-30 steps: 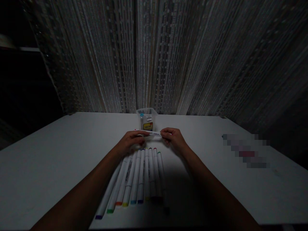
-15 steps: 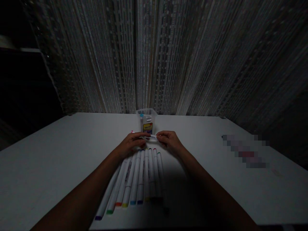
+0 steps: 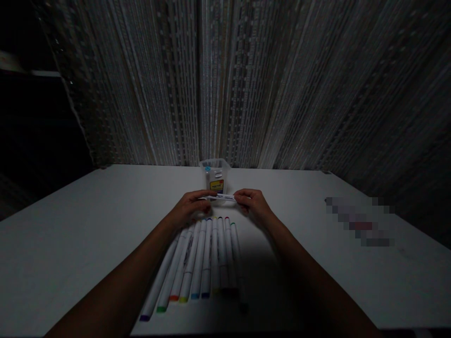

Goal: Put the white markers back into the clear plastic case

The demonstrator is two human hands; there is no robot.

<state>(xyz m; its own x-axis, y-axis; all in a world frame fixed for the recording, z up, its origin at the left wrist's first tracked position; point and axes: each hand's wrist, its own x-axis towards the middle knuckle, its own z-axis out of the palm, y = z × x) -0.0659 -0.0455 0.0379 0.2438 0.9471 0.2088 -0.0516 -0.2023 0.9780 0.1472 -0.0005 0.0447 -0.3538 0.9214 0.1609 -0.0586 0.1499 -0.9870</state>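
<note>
A white marker [image 3: 225,197] lies level between my two hands, just in front of a clear plastic container. My left hand [image 3: 193,204] is closed on the marker's left end, fingers stretched along it. At the other end, my right hand [image 3: 251,202] pinches the marker between thumb and fingers. Below them, several white markers with coloured ends [image 3: 197,263] lie side by side on the table, fanning toward me. The clear container [image 3: 225,165] stands upright behind the hands, with a yellow label and a blue-ended marker [image 3: 207,174] inside.
The white table [image 3: 88,220] runs back to a striped string curtain [image 3: 225,84]. A pixelated, blurred-out item [image 3: 359,223] lies at the right side. Dark shelving or furniture, hard to make out, stands at the far left.
My right hand has shifted slightly right and up, and more of the marker shows between the hands. A pink tip beside my left hand no longer shows. The row of markers stays put.
</note>
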